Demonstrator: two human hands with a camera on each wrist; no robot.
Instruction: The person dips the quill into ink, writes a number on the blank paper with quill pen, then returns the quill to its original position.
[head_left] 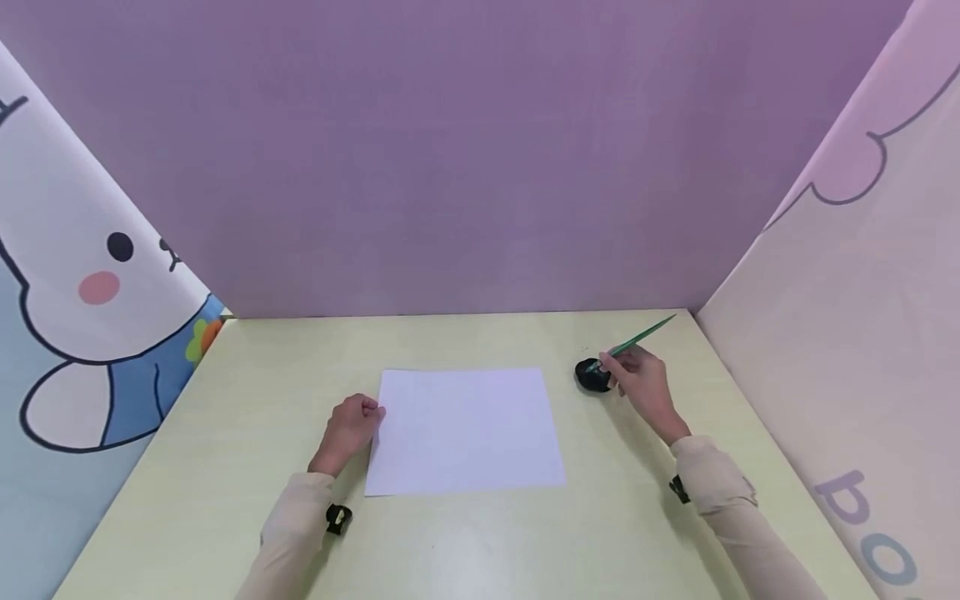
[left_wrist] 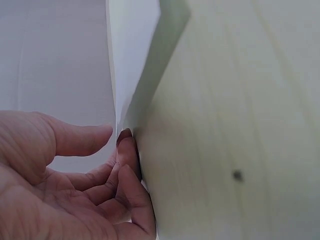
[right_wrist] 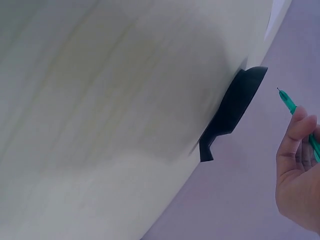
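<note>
A white sheet of paper [head_left: 465,429] lies on the table. My left hand [head_left: 351,429] is at its left edge, with the thumb [left_wrist: 85,140] above the sheet and curled fingers at the underside. That edge is raised slightly off the tabletop, as the left wrist view shows. To the right of the sheet, my right hand [head_left: 643,383] pinches a slim green pen [head_left: 643,335] by its lower part, its tapered end pointing up and right. Its fine tip is over a small black dish [head_left: 590,377]. The right wrist view shows the dish [right_wrist: 235,102] with a short flared spout or handle, the pen tip apart from it.
The pale wood-grain table [head_left: 465,542] meets a purple wall panel [head_left: 465,167] at its far edge. Side panels with a cartoon animal [head_left: 75,275] on the left and pale lettering [head_left: 866,533] on the right flank it. A black wrist camera [head_left: 339,519] hangs by the left sleeve.
</note>
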